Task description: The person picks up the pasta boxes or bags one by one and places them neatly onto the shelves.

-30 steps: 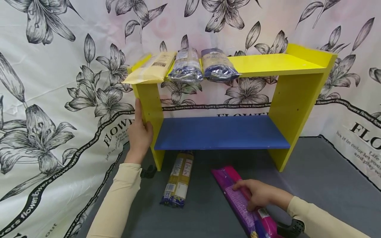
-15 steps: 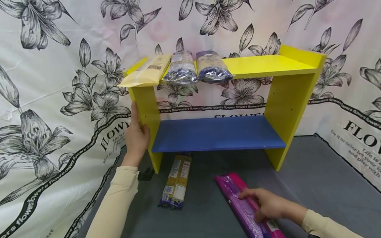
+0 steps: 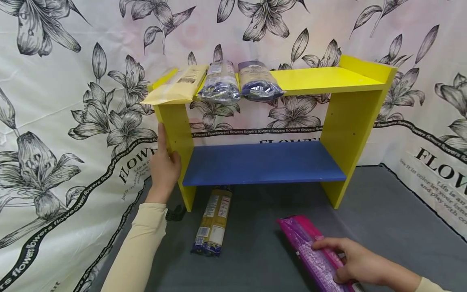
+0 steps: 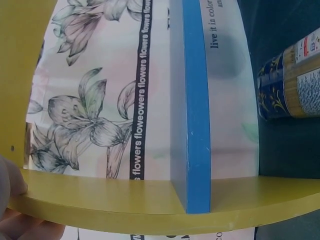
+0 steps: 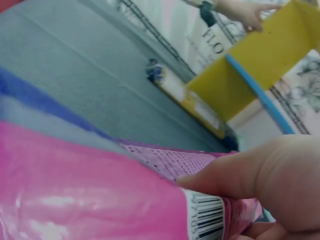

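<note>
In the head view my left hand holds the left side panel of a yellow shelf unit. The left wrist view shows the thumb on the panel's inner face and curled fingers past its edge. My right hand pinches a long pink-and-purple plastic packet in front of the unit, tilted with its far end to the left. Close up in the right wrist view, the thumb presses the packet beside a barcode. The packet's near end is cut off in the head view.
A long golden packet with blue ends lies on the grey cloth, partly under the blue board. On the yellow top board sit a pale yellow packet and two blue-ended packets, overhanging its front edge.
My right hand has moved to the right and toward me with the pink-and-purple packet. The left hand stays on the side panel; the head view has shifted slightly.
</note>
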`<move>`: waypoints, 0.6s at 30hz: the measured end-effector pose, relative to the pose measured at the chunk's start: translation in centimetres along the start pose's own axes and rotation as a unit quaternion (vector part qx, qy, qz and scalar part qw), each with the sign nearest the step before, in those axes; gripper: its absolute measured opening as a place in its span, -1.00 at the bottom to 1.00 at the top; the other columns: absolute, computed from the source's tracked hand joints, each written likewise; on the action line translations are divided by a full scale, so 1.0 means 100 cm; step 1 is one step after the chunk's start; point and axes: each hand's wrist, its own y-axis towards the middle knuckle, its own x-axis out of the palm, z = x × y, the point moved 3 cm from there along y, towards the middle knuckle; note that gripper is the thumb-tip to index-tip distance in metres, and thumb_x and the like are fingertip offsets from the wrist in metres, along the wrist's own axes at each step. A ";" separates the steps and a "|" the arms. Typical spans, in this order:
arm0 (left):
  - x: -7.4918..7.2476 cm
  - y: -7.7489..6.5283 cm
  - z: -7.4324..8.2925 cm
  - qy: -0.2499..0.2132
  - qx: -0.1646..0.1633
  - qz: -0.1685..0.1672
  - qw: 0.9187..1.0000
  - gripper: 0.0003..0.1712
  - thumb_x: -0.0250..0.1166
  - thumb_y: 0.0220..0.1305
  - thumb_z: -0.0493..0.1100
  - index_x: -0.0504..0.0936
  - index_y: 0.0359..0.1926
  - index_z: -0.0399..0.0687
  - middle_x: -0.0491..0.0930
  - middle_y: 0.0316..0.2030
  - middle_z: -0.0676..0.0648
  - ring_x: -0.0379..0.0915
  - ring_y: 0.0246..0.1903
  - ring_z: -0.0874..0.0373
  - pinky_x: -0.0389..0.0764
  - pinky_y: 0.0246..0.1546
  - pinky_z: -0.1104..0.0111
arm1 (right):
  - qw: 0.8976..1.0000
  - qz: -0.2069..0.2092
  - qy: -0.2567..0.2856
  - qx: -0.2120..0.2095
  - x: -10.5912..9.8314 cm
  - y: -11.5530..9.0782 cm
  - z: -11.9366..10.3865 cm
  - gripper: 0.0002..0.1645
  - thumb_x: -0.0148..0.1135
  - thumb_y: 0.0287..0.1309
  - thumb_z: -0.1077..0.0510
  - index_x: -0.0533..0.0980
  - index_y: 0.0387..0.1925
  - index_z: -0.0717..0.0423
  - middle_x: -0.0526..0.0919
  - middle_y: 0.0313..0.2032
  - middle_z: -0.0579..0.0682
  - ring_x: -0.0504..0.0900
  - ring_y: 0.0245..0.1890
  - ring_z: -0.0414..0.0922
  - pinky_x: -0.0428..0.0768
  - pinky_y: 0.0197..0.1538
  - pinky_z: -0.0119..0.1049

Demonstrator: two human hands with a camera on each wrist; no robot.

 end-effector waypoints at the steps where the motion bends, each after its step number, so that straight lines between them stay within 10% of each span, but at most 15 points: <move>1: 0.000 0.000 0.000 0.000 0.000 0.000 1.000 0.00 0.07 0.27 -0.47 -0.08 0.64 0.09 0.37 -0.71 -0.32 0.04 -0.78 0.05 0.10 -0.64 0.24 | 1.000 -0.001 0.008 0.005 -0.004 -0.003 0.000 -0.18 0.39 -0.05 0.37 0.46 0.34 0.13 0.26 0.37 0.53 0.41 0.10 0.19 0.58 -0.12 -0.37; 10: 0.002 0.001 0.001 -0.008 0.010 0.002 1.000 0.03 0.07 0.26 -0.48 -0.10 0.65 0.15 0.36 -0.70 -0.33 0.05 -0.77 0.04 0.12 -0.64 0.23 | 0.999 -0.001 0.040 -0.036 -0.050 -0.040 -0.027 -0.20 0.27 0.18 0.37 0.35 0.47 0.05 0.39 0.33 0.27 0.48 0.00 -0.36 0.56 -0.04 -0.43; 14: 0.000 0.001 0.000 -0.010 0.004 0.000 1.000 0.03 0.06 0.26 -0.47 -0.10 0.65 0.15 0.37 -0.69 -0.34 0.10 -0.78 -0.02 0.14 -0.64 0.22 | 0.998 0.003 0.053 -0.015 -0.077 -0.055 -0.057 -0.21 0.20 0.28 0.37 0.33 0.49 -0.13 0.43 0.30 0.04 0.57 0.02 -0.24 0.67 -0.04 -0.28; 18: -0.001 0.001 0.000 -0.007 -0.002 -0.005 1.000 0.00 0.07 0.27 -0.46 -0.09 0.64 0.08 0.38 -0.68 -0.36 0.12 -0.78 -0.06 0.15 -0.64 0.21 | 0.998 0.033 0.031 0.039 -0.097 -0.068 -0.094 -0.18 0.22 0.32 0.29 0.26 0.52 -0.27 0.41 0.29 0.24 0.63 0.00 -0.05 0.72 -0.06 -0.14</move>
